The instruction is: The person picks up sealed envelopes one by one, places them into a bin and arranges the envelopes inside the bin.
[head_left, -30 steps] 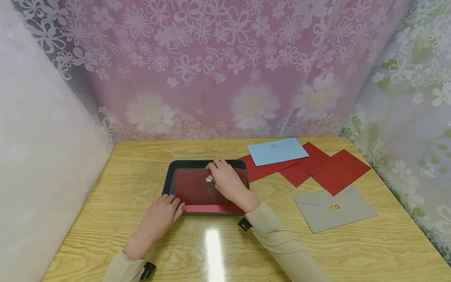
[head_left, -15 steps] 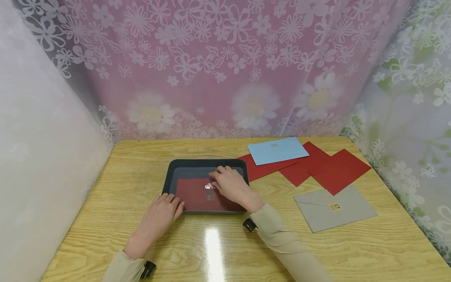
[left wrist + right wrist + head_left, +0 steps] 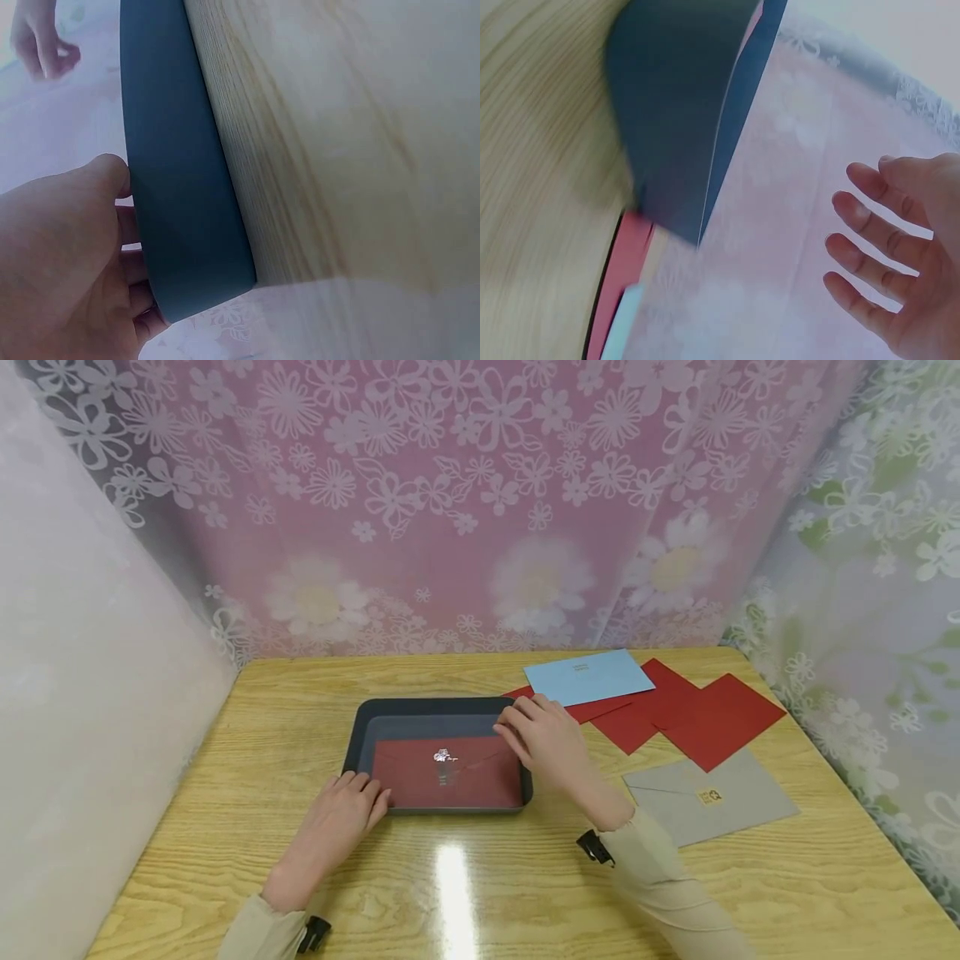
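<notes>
A dark grey tray (image 3: pixel 427 706) stands on the wooden table. Inside it lies a dark red envelope (image 3: pixel 408 781) with a small silver print, flat against the front part of the tray. My left hand (image 3: pixel 337 818) holds the tray at its front left corner; in the left wrist view, the thumb (image 3: pixel 110 174) meets the tray wall (image 3: pixel 176 172) and the other fingers are partly hidden behind it. Over the tray's right end hovers my right hand (image 3: pixel 551 747), holding nothing. Its fingers look loose and spread apart (image 3: pixel 862 262) in the right wrist view.
To the right of the tray lie a light blue envelope (image 3: pixel 588 677) and several red envelopes (image 3: pixel 723 718), overlapping. A grey envelope (image 3: pixel 742 810) with a gold sticker rests nearer the front. A floral curtain (image 3: pixel 450 527) closes off the back of the wooden table (image 3: pixel 300 693).
The dark red envelope has gone down flat into the tray. My right hand has let go of it and moved to the right. My left hand stays at the tray corner.
</notes>
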Demonstrator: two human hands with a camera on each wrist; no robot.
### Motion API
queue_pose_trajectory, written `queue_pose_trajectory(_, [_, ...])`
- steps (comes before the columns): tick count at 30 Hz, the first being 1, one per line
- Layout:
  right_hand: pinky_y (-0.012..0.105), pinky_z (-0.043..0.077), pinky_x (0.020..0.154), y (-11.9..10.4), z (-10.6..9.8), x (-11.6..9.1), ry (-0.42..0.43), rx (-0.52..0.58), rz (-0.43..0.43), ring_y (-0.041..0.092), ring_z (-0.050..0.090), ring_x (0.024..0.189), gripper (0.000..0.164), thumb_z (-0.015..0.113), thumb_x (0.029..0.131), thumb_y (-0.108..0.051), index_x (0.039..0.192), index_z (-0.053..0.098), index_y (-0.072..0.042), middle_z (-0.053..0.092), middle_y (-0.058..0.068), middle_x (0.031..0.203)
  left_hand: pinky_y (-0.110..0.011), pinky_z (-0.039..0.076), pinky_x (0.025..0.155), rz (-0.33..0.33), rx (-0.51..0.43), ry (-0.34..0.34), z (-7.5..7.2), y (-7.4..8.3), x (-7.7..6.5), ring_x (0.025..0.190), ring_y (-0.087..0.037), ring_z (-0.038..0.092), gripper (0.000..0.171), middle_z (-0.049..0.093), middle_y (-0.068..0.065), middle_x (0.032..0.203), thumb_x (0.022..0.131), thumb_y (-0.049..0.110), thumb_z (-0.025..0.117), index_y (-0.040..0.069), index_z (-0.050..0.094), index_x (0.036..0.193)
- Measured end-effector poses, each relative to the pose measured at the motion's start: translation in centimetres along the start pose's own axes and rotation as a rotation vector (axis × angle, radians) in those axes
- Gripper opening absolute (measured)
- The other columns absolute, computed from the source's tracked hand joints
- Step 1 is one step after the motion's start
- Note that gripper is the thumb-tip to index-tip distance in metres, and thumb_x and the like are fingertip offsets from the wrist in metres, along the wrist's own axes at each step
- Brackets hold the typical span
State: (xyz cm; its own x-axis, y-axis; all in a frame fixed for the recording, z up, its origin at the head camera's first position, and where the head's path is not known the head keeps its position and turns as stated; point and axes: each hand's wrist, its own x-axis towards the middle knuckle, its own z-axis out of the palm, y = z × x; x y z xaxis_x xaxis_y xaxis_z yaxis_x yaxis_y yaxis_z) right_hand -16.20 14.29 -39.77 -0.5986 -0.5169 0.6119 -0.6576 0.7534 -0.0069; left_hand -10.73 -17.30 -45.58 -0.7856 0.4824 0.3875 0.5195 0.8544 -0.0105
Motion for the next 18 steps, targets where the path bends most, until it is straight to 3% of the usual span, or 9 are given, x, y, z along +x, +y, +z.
queue_pose_trajectory(2, [0.037, 0.049, 0.070, 0.9, -0.8, -0.9, 0.029, -0.017, -0.009, 0.026, 0.057, 0.079, 0.016, 0.068, 0.098, -0.026, 0.092, 0.070, -0.011, 0.063, 0.003, 0.087, -0.030, 0.030, 0.062, -0.001, -0.005, 0.000, 0.1, 0.0, 0.0, 0.063, -0.017, 0.037, 0.030, 0.044, 0.002, 0.067, 0.098, 0.021, 0.067, 0.015, 0.055, 0.071])
queue_pose_trajectory(5, [0.040, 0.050, 0.070, 2.6, -2.1, -2.4, 0.068, -0.043, -0.016, 0.028, 0.058, 0.079, 0.039, 0.048, 0.108, -0.038, 0.091, 0.069, -0.009, 0.064, 0.005, 0.086, -0.030, 0.030, 0.062, 0.005, -0.008, 0.010, 0.1, 0.0, 0.0, 0.063, -0.016, 0.036, 0.030, 0.043, 0.002, 0.066, 0.097, 0.021, 0.067, 0.016, 0.054, 0.071])
queue_pose_trajectory(7, [0.042, 0.050, 0.069, 3.9, -3.0, -3.5, 0.084, -0.065, -0.002, 0.031, 0.059, 0.079, 0.055, 0.033, 0.110, -0.045, 0.089, 0.069, -0.009, 0.064, 0.006, 0.084, -0.030, 0.029, 0.062, 0.013, -0.010, 0.023, 0.1, 0.0, 0.0, 0.062, -0.016, 0.035, 0.030, 0.042, 0.003, 0.066, 0.097, 0.021, 0.067, 0.016, 0.053, 0.070])
queue_pose_trajectory(9, [0.043, 0.050, 0.069, 5.3, -4.0, -4.9, 0.073, -0.075, 0.030, 0.032, 0.060, 0.081, 0.062, 0.027, 0.109, -0.049, 0.089, 0.069, -0.008, 0.065, 0.007, 0.085, -0.030, 0.029, 0.062, 0.020, -0.010, 0.034, 0.1, 0.0, -0.1, 0.062, -0.016, 0.035, 0.030, 0.042, 0.003, 0.066, 0.096, 0.020, 0.067, 0.016, 0.053, 0.070])
queue_pose_trajectory(11, [0.044, 0.050, 0.070, 6.8, -5.2, -6.3, 0.039, -0.086, 0.076, 0.033, 0.060, 0.084, 0.058, 0.032, 0.109, -0.048, 0.091, 0.069, -0.007, 0.066, 0.008, 0.088, -0.029, 0.029, 0.062, 0.017, -0.015, 0.033, 0.1, 0.0, -0.1, 0.062, -0.016, 0.035, 0.030, 0.042, 0.003, 0.066, 0.096, 0.020, 0.067, 0.015, 0.054, 0.070])
queue_pose_trajectory(13, [0.045, 0.050, 0.070, 8.2, -6.3, -7.9, -0.013, -0.089, 0.140, 0.034, 0.059, 0.087, 0.042, 0.049, 0.107, -0.040, 0.094, 0.070, -0.006, 0.067, 0.010, 0.091, -0.030, 0.029, 0.063, 0.006, -0.019, 0.019, 0.0, 0.0, -0.1, 0.063, -0.017, 0.036, 0.029, 0.043, 0.003, 0.066, 0.097, 0.020, 0.066, 0.015, 0.054, 0.071])
queue_pose_trajectory(16, [0.048, 0.050, 0.072, 10.3, -7.6, -10.0, -0.086, -0.099, 0.238, 0.036, 0.059, 0.091, 0.015, 0.072, 0.095, -0.020, 0.098, 0.070, -0.006, 0.067, 0.013, 0.097, -0.030, 0.031, 0.064, -0.012, -0.024, -0.011, 0.1, 0.0, -0.1, 0.065, -0.018, 0.038, 0.029, 0.045, 0.002, 0.068, 0.099, 0.021, 0.064, 0.014, 0.055, 0.072])
queue_pose_trajectory(18, [0.051, 0.050, 0.072, 11.5, -8.1, -11.4, -0.127, -0.103, 0.300, 0.038, 0.059, 0.093, 0.016, 0.077, 0.087, -0.009, 0.101, 0.070, -0.005, 0.067, 0.016, 0.101, -0.031, 0.032, 0.064, -0.021, -0.026, -0.026, 0.2, 0.0, -0.1, 0.066, -0.019, 0.039, 0.029, 0.046, 0.002, 0.069, 0.100, 0.021, 0.063, 0.014, 0.055, 0.073])
